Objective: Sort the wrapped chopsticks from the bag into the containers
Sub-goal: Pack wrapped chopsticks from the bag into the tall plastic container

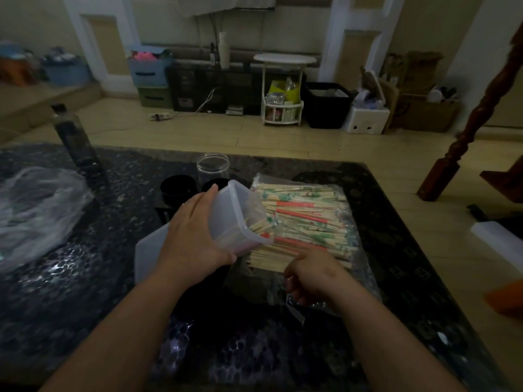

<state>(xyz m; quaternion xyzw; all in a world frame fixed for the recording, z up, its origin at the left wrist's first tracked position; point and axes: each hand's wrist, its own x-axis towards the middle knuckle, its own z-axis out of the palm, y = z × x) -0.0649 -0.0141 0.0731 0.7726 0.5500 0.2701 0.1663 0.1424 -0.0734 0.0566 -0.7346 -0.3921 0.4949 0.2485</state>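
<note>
On table [85,292], left hand [195,236] is gripping tub [235,219], tilting it toward chopsticks [308,222], likely for loading; right hand [311,275] is curling at bag [360,274]; hold unclear.

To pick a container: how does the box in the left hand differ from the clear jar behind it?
The box is squarish, milky and tilted, with chopsticks inside; the clear jar is round, upright, apparently empty. The left hand holds the box; the jar stands untouched. Both lack lids.
</note>
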